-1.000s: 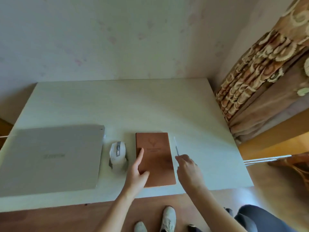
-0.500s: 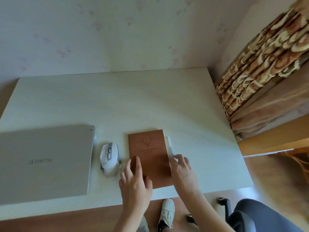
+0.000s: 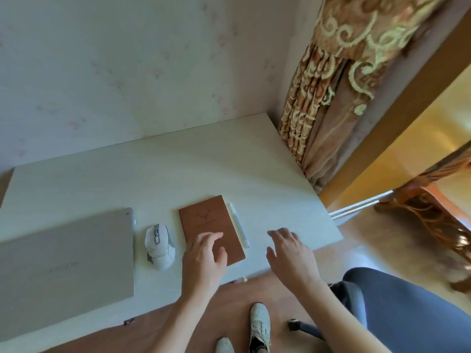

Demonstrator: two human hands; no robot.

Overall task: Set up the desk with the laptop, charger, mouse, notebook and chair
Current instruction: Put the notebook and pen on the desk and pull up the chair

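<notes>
Resting over the lower left corner of the brown notebook, the left hand had its fingers relaxed and slightly spread, fingertips on or just above the cover; whether they pressed down could not be told. The right hand hovered over the desk near its front edge, to the right of the notebook and apart from it, fingers loose and spread, gripping nothing. The notebook lay flat and closed near the desk's front edge, an antler emblem stamped on its cover. A white pen lay just beside the notebook's right edge, running parallel to it. Left of the notebook sat a white mouse, near but not touching it, and left of the mouse lay the closed silver laptop, flat on the desk, its left part cut off by the frame edge. The desk was pale and stood against a light wall, with a patterned brown curtain hanging at its right end. A chair with a grey-blue seat stood at the lower right, one caster visible on the wooden floor. Two light shoes showed at the bottom between the forearms. No charger could be made out
</notes>
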